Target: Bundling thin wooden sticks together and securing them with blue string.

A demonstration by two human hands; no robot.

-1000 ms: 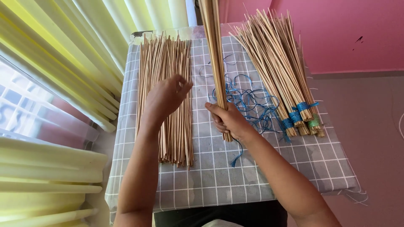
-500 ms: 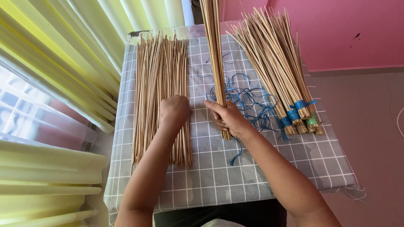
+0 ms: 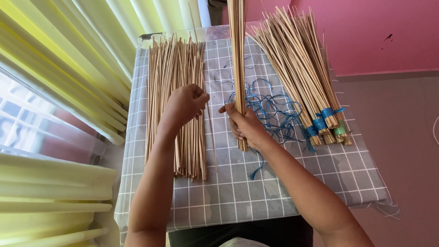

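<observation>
Pale tan sticks (image 3: 176,105), grey cloth (image 3: 238,192) showing white grid, blue string (image 3: 274,112) tangling, pink wall (image 3: 375,32), yellow curtain (image 3: 59,55) hanging

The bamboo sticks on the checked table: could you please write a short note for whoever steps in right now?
Left hand: closed on a few sticks lifted from the loose pile.
Right hand: gripping an upright bundle of sticks, not yet tied.
Blue string lies tangled beside the right hand.
Done: several tied bundles, bound with blue and green string, lie on the right of the checked cloth.
Left: most of the loose pile is unbundled.
</observation>
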